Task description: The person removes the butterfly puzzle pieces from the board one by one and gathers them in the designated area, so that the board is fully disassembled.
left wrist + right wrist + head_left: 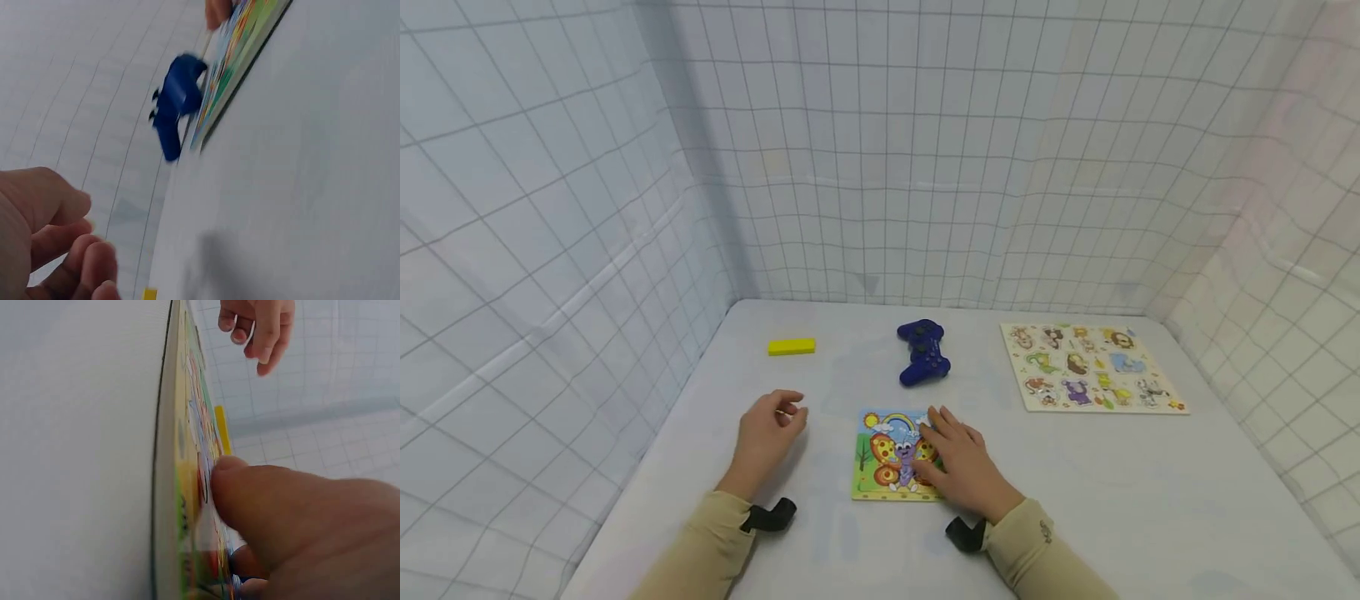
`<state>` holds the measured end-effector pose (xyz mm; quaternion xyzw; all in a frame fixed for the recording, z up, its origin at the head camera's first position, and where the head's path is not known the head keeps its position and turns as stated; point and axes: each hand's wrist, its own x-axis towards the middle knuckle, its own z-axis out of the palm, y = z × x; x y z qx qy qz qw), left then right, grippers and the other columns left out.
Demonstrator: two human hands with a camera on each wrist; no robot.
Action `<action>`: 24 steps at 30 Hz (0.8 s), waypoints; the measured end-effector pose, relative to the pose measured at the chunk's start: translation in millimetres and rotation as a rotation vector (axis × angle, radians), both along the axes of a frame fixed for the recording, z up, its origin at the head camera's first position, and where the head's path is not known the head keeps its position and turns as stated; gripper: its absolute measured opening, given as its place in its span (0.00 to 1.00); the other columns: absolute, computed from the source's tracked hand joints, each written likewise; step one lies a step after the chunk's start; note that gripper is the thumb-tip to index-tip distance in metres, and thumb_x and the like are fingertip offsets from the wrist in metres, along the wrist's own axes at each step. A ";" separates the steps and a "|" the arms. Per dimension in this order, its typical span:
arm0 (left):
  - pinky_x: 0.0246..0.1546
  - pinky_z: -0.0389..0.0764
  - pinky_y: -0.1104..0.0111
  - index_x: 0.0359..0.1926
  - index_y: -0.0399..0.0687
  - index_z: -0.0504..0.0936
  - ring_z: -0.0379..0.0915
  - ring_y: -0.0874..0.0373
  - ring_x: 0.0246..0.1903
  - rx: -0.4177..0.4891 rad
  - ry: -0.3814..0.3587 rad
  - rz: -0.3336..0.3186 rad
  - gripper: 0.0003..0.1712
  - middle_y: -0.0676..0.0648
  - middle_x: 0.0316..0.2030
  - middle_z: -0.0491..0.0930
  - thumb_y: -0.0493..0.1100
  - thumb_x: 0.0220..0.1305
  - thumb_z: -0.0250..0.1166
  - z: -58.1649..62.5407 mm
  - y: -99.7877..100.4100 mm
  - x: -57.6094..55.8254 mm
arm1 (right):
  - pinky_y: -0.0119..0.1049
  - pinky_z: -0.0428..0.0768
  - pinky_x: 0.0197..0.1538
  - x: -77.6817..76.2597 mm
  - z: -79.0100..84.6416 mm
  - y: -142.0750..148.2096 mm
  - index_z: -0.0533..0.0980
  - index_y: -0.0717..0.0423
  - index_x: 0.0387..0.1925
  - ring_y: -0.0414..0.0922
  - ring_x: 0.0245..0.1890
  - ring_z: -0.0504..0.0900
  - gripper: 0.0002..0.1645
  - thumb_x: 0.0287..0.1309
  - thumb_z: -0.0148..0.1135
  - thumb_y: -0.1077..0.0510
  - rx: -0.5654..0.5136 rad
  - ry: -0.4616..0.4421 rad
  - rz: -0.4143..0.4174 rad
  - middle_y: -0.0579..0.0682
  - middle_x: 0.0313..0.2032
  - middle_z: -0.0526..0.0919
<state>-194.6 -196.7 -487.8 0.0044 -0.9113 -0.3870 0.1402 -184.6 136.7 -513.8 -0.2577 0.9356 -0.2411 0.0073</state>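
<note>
A square butterfly picture puzzle (886,467) lies flat on the white table in front of the person. The right hand (962,467) rests on its right side, fingers spread loosely over the picture; in the right wrist view the thumb (234,487) touches the puzzle's face. To the left of the puzzle, the left hand (767,437) hovers over the table with fingers loosely bent and nothing between them. The left wrist view shows this hand (56,237) apart from the puzzle board (240,62), whose edge lies on the table.
Behind the puzzle lies a blue game controller (923,352). A yellow block (792,347) is at the back left. An animal picture board (1093,368) lies at the back right. White grid-patterned cloth (925,167) encloses the table at the back and sides.
</note>
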 end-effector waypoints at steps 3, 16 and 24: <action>0.40 0.79 0.65 0.51 0.44 0.85 0.78 0.59 0.38 0.001 -0.055 -0.162 0.12 0.49 0.40 0.83 0.40 0.68 0.68 2.9 30.1 -0.6 | 0.61 0.57 0.74 -2.0 0.7 -0.5 0.66 0.56 0.75 0.56 0.81 0.48 0.42 0.71 0.59 0.36 0.015 -0.054 0.013 0.57 0.80 0.56; 0.42 0.76 0.62 0.44 0.48 0.88 0.71 0.60 0.37 -0.198 -0.123 -0.339 0.08 0.51 0.37 0.78 0.42 0.65 0.71 -25.0 81.0 -26.4 | 0.63 0.59 0.74 -3.0 -5.6 -4.2 0.66 0.57 0.75 0.59 0.81 0.49 0.42 0.71 0.59 0.37 0.016 -0.065 0.043 0.58 0.79 0.56; 0.40 0.75 0.64 0.41 0.51 0.90 0.72 0.61 0.36 -0.186 -0.020 -0.322 0.06 0.52 0.37 0.79 0.45 0.64 0.73 -29.0 90.2 -26.1 | 0.62 0.58 0.74 -0.3 -0.5 0.6 0.66 0.53 0.75 0.57 0.81 0.48 0.41 0.71 0.58 0.37 0.049 -0.039 0.005 0.57 0.79 0.56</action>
